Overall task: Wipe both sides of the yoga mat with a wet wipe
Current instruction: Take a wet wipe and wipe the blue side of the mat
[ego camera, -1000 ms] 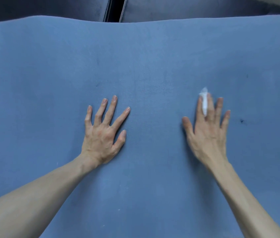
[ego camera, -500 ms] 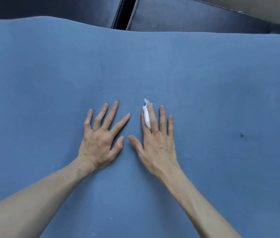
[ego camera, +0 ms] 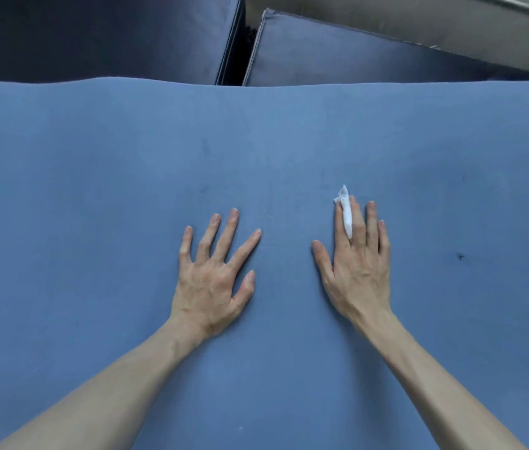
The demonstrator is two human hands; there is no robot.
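The blue yoga mat [ego camera: 94, 190] lies spread out and fills most of the head view. My left hand [ego camera: 214, 280] rests flat on it with the fingers spread, holding nothing. My right hand [ego camera: 357, 264] lies flat on the mat to the right, fingers straight and close together. A white wet wipe [ego camera: 346, 212] is pinched between its index and middle fingers. The wipe's end pokes out past the fingertips, and the rest of it is hidden under the hand.
Beyond the mat's far edge are two dark blue cushions [ego camera: 337, 56] with a black gap [ego camera: 240, 53] between them. A grey floor strip [ego camera: 419, 14] shows at top right. A small dark mark [ego camera: 460, 256] sits on the mat right of my right hand.
My right hand slid the wipe left until it was next to my left hand, then back to the right. My left hand stayed in place.
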